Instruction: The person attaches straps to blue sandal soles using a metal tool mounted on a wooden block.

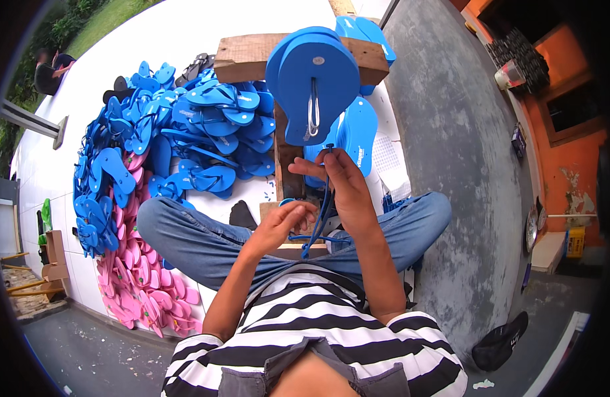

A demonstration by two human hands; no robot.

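My right hand (344,182) is raised near the middle, pinching a blue flip-flop strap (328,198) close to its small plug end. The strap's lower part hangs in front of my lap. Lower and to the left, my left hand (285,225) has its fingers curled together beside the strap; whatever they hold, if anything, is hidden. Just beyond my right fingertips, a stack of blue flip-flop soles (311,66) rests against a wooden stand (242,56). A looped metal wire tool (313,112) sticks out of the front sole.
A large heap of blue flip-flops (212,112) lies at the left, with pink flip-flops (142,271) nearer me. More blue soles (359,132) and a printed sheet (387,159) lie right of the stand. My crossed legs (192,231) flank the work. A black cap (500,341) lies lower right.
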